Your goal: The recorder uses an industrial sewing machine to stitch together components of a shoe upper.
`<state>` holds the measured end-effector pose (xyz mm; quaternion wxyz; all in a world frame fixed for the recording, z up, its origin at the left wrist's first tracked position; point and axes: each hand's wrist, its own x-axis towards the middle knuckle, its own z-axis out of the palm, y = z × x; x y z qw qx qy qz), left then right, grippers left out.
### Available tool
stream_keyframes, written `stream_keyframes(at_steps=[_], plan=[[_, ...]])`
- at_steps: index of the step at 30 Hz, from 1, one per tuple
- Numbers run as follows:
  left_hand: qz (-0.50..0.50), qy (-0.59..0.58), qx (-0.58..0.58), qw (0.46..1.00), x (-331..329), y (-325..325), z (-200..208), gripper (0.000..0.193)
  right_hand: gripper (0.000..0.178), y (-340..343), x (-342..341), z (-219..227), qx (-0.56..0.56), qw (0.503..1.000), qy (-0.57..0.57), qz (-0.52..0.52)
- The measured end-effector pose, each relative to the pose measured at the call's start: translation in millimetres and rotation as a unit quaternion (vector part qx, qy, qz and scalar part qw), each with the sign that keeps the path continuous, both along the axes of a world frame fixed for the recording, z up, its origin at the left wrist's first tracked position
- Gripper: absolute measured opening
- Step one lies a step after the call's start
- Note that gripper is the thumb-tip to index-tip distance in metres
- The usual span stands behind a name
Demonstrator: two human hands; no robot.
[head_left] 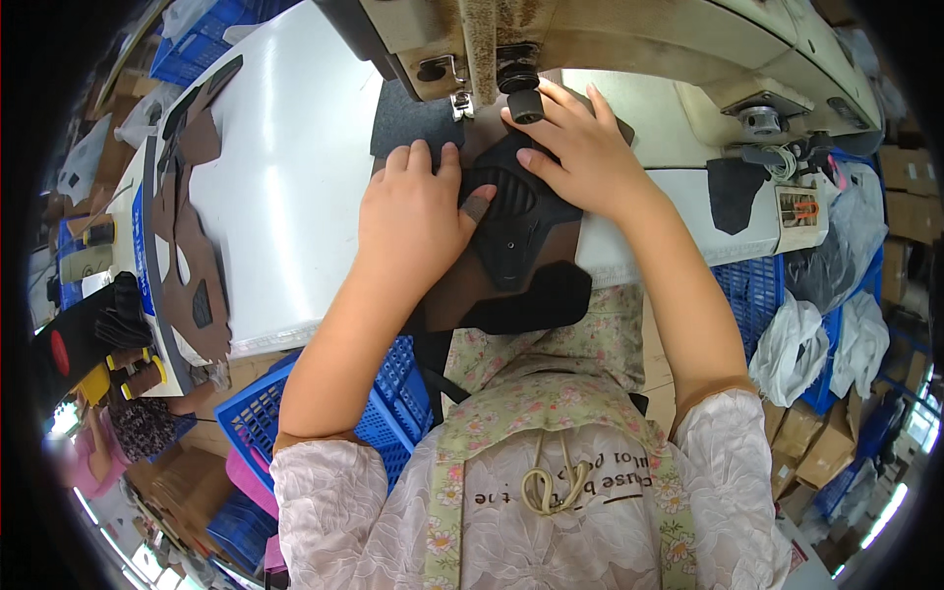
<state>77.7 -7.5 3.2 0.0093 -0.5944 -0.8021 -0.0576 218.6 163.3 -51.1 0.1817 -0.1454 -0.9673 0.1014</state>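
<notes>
By sewing machine (639, 39) | left hand (408, 211), right hand (590, 157) spread on panel (513, 236) | blue crate (393, 388) below

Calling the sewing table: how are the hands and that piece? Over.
Left hand on brown-and-black piece; right hand spread on it too. Sewing machine overhangs its far end.

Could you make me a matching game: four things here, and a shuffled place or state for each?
Things
1. Person's left hand
2. Black ribbed panel
3. Blue plastic lattice basket, lower left
4. Long brown flat cutouts

Places or states
A. Left end of white tabletop
B. Dark covering on its thumb
C. Below tabletop level
D. Between left hand and right hand

Pairs: 1-B, 2-D, 3-C, 4-A
</notes>
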Motion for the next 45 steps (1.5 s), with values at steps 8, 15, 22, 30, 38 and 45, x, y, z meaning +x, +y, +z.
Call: stream_keyframes(at_steps=[8,15,22,30,38,45], plan=[[-0.063,-0.015,0.027,0.998,-23,-16,-3,0.052,0.032,-32,14,17,0.035,0.998,-0.026,-0.045],[-0.07,-0.009,0.03,0.997,-25,-11,-9,0.055,0.054,-57,20,20,0.037,0.994,-0.017,-0.1],[-0.065,0.002,0.044,0.997,-33,-2,-18,0.056,0.052,-46,8,8,0.066,0.991,-0.006,-0.115],[-0.051,-0.034,0.052,0.997,-40,6,-18,0.056,0.049,-38,2,10,0.054,0.992,-0.019,-0.112],[-0.095,-0.157,0.088,0.979,-79,14,-14,0.042,0.037,-54,-7,18,0.008,0.996,0.013,-0.083],[-0.066,0.011,0.102,0.993,-45,7,-23,0.036,0.037,-40,-1,21,0.027,0.995,0.011,-0.097]])
